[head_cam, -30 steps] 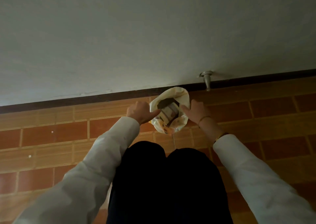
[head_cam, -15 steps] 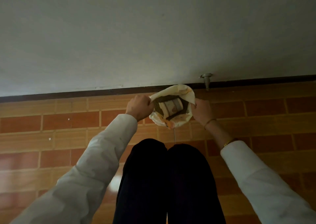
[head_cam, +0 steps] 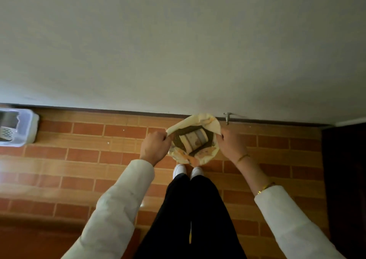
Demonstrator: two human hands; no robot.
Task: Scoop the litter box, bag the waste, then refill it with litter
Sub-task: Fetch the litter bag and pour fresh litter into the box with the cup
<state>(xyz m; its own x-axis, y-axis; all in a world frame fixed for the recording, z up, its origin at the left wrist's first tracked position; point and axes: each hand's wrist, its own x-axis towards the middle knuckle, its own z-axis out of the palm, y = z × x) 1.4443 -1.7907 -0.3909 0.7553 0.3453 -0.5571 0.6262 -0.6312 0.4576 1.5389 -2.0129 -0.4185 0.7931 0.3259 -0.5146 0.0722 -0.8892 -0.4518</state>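
A pale yellow bag (head_cam: 202, 156) with orange print hangs open in front of me above the floor. Inside it lie dark brown material and a rolled, striped packet (head_cam: 195, 140). My left hand (head_cam: 155, 147) is closed on the bag's left rim. My right hand (head_cam: 230, 144) grips the right rim, and the two hold the mouth spread wide. At the far left edge, against the wall, stands the light blue litter box (head_cam: 23, 127) with a white slotted scoop (head_cam: 7, 133) in it.
A grey wall (head_cam: 178, 47) with a dark skirting runs across the view. A metal doorstop (head_cam: 227, 117) sticks out just right of the bag. A dark door or cabinet (head_cam: 344, 179) fills the right edge. My white shoes (head_cam: 188, 170) stand on brick-pattern floor.
The view has tilted down and drawn back, bringing my shoes and the litter box into sight. The bag's mouth is pulled wider between my hands.
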